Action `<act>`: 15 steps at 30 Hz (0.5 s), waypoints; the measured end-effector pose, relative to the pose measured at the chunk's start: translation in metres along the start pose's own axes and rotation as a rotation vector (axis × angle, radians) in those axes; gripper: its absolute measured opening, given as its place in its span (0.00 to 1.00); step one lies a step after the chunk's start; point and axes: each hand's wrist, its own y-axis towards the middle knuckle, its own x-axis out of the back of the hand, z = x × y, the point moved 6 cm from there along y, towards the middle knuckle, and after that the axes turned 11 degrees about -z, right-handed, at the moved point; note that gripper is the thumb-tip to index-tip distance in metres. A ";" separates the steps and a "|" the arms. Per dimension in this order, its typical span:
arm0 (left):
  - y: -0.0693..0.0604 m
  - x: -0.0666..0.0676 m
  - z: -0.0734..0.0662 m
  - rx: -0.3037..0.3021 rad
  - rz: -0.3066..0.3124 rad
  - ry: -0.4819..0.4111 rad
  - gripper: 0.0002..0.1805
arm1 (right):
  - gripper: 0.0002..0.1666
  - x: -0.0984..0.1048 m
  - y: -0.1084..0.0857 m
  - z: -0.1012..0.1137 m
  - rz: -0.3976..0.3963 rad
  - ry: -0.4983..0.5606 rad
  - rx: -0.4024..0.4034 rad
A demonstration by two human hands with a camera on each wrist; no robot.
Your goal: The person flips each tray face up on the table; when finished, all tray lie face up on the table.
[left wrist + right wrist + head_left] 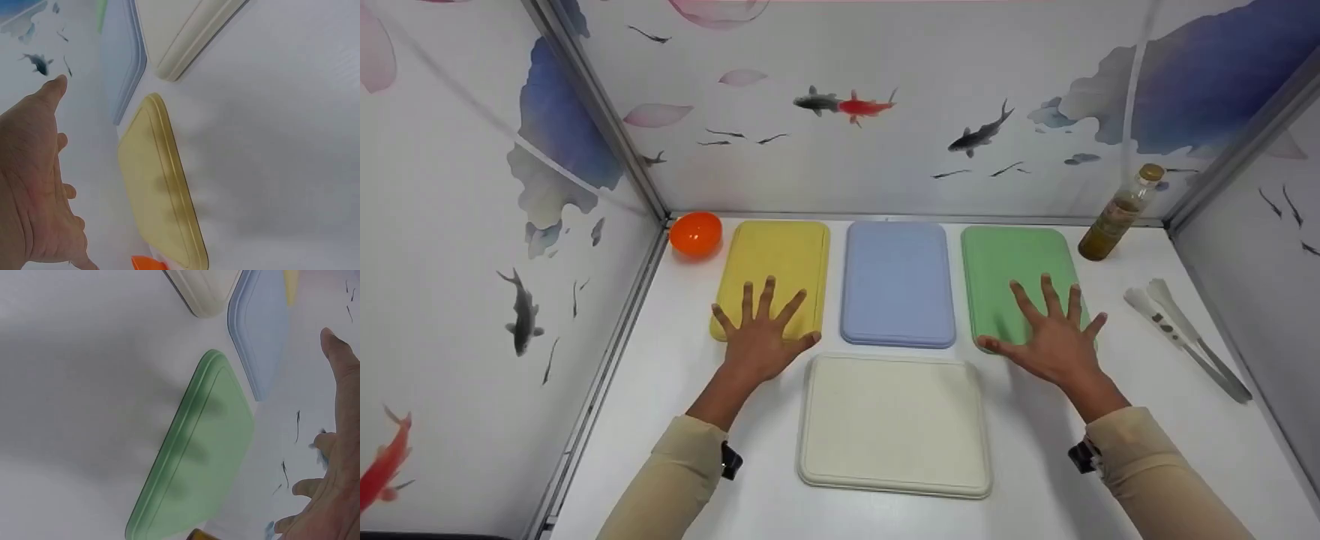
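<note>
My left hand [760,343] hovers over the near part of the yellow board [780,259], its fingers spread wide and holding nothing. In the left wrist view a gap shows between that hand [39,180] and the yellow board [154,180]. My right hand [1054,341] is spread the same way above the near end of the green board [1020,255]. The right wrist view shows this hand [332,478] apart from the green board [202,450]. Between the two lies a blue board [896,285], and a cream board [895,427] lies nearer to me.
An orange bowl [696,235] stands at the back left corner. At the back right is a bottle [1114,223] of brownish liquid with a gold cap. Pale tongs [1189,337] lie along the right side. Printed panels [877,172] in metal frames enclose the white table [637,420].
</note>
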 end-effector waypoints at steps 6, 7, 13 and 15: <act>-0.008 -0.015 -0.007 -0.022 0.019 -0.010 0.48 | 0.71 -0.014 -0.002 0.014 0.006 0.019 0.024; -0.009 -0.017 -0.008 -0.026 0.019 -0.015 0.48 | 0.71 -0.016 -0.003 0.016 0.007 0.021 0.030; -0.020 -0.031 -0.017 -0.037 0.043 -0.048 0.48 | 0.71 -0.029 -0.006 0.030 0.009 0.030 0.076; -0.025 -0.037 -0.019 -0.037 0.053 -0.050 0.48 | 0.71 -0.033 -0.008 0.034 0.006 0.042 0.089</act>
